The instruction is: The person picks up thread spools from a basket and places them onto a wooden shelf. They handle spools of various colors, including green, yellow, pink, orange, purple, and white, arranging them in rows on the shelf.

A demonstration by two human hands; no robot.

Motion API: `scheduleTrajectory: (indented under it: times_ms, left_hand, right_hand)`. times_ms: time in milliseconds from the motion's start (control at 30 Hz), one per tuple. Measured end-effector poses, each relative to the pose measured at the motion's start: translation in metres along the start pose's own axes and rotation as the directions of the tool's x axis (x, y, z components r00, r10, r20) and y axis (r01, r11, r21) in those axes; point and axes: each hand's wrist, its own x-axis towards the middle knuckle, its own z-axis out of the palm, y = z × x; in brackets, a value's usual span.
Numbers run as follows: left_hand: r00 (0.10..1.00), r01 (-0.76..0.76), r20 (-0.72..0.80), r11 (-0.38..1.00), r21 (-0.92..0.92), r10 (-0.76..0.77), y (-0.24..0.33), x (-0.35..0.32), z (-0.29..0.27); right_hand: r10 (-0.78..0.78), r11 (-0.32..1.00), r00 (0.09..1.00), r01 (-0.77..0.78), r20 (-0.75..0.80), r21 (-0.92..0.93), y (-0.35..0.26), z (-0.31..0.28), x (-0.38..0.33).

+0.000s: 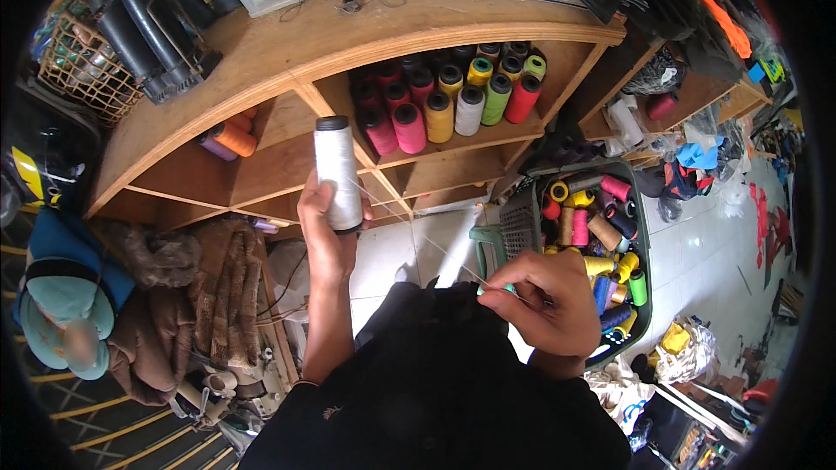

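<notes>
My left hand (331, 231) is wrapped round a tall spool of white thread (337, 165), held upright with its black cap at the top. From the spool a thin white thread (418, 235) runs slantwise down to my right hand (549, 300). There the thumb and forefinger are pinched together on the thread's end, close in front of my chest. A small green bit shows at the fingertips; I cannot make out what it is. My other right-hand fingers are curled in.
Ahead stands a wooden shelf (366, 48) with several coloured thread spools (440, 113) in one compartment. A green basket (640, 331) full of loose spools is on the tiled floor at right. Brown cloth (228, 296) and a teal cap (65, 313) lie at left.
</notes>
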Motion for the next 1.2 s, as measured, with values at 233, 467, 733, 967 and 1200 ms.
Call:
scheduleTrajectory:
  times_ms: [233, 467, 733, 967, 1200]
  left_hand:
    - [0.991, 0.122, 0.096, 0.947, -0.297, -0.098, 0.019, 0.002, 0.005]
    - [0.976, 0.14, 0.216, 0.867, -0.478, -0.039, 0.042, 0.01, 0.003]
    - [0.985, 0.167, 0.093, 0.915, -0.368, -0.142, 0.045, 0.011, 0.02]
    - [0.964, 0.224, 0.23, 0.876, -0.427, -0.134, 0.04, 0.01, 0.014]
    - [0.978, 0.197, 0.135, 0.915, -0.352, -0.159, 0.037, 0.012, 0.027]
  right_hand:
    - [-0.077, 0.993, 0.991, 0.086, -0.106, 0.083, 0.025, 0.01, -0.001]
    - [0.108, 0.923, 0.974, -0.023, -0.201, 0.384, 0.048, 0.023, -0.006]
    - [0.148, 0.898, 0.967, -0.043, -0.208, 0.438, 0.058, 0.031, -0.01]
    - [0.174, 0.872, 0.962, -0.052, -0.209, 0.486, 0.061, 0.037, -0.013]
    - [0.169, 0.881, 0.966, -0.059, -0.195, 0.469, 0.06, 0.044, -0.011]
